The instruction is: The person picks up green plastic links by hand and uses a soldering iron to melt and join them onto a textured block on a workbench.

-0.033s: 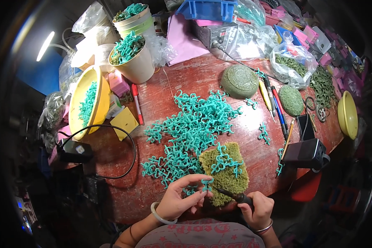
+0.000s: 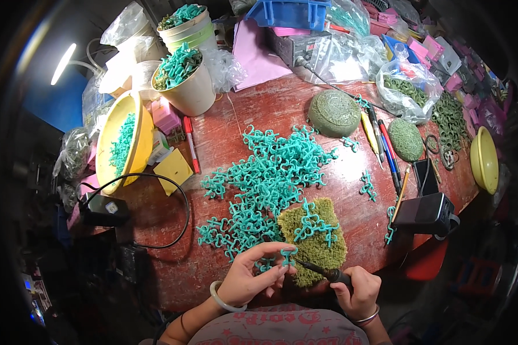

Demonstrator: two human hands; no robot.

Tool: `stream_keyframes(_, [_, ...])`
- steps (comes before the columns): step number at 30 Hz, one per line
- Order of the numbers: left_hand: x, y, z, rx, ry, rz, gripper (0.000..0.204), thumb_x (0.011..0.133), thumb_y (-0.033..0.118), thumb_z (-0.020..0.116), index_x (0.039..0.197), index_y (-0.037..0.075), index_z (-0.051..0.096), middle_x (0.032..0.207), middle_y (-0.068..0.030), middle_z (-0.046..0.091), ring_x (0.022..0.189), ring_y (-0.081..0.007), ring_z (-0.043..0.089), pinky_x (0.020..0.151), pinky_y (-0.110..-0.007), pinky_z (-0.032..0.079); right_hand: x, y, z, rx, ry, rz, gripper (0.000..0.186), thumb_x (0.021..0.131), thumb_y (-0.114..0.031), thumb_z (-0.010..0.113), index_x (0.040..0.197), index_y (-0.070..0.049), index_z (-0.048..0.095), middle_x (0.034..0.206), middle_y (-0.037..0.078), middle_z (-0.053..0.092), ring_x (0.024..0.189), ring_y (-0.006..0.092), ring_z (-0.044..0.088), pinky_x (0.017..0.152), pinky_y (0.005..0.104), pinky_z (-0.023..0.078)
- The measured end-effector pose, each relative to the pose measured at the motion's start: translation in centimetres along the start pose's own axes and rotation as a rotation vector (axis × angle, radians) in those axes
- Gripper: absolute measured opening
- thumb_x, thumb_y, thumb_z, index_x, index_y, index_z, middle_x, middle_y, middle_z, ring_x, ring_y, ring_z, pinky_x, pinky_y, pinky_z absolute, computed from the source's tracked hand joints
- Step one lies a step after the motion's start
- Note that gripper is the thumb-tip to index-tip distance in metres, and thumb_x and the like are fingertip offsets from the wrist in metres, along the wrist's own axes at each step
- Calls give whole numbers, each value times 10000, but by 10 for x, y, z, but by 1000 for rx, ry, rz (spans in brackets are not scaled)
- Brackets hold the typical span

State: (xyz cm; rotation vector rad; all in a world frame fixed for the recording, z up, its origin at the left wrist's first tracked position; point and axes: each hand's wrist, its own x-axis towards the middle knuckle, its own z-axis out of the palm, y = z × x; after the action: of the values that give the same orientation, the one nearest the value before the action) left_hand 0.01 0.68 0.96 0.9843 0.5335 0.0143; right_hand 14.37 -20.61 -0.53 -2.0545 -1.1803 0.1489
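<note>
Pinch of left hand (image 2: 245, 279) on turquoise piece (image 2: 288, 258)

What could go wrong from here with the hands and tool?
1. The tip of the dark-handled tool in the right hand is right by the left hand's fingertips; a slip might poke them.
2. The small teal piece is held only at the fingertips, so it could pop loose and get lost in the similar-looking teal pile.
3. Loose teal pieces on the green pad might get knocked off.
</note>
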Motion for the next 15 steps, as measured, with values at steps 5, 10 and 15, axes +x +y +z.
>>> stream_keyframes(5, [2, -3, -1, -4, -9, -4, 390, 956, 21, 582, 1341, 58, 541, 965, -67, 635, 770, -69, 620, 521, -177, 501, 2, 1, 2, -3, -1, -15, 368, 838, -349, 759, 776, -29, 588, 606, 68, 512, 451, 231, 513, 425, 332, 378])
stream_keyframes(10, [1, 1, 1, -28, 23, -22, 364, 938, -22, 595, 1296, 11, 543, 866, -73, 625, 812, -111, 671, 480, -195, 492, 4, -1, 2, -15, -22, -12, 370, 835, -353, 760, 771, -33, 587, 605, 70, 518, 459, 240, 527, 429, 338, 384])
stream_keyframes(15, [1, 0, 1, -19, 32, -21, 363, 940, -33, 584, 1297, 10, 541, 881, -82, 629, 820, -113, 675, 485, -195, 491, 4, -1, 1, -17, -24, -13, 368, 832, -353, 763, 768, -36, 587, 604, 70, 523, 465, 243, 535, 431, 341, 390])
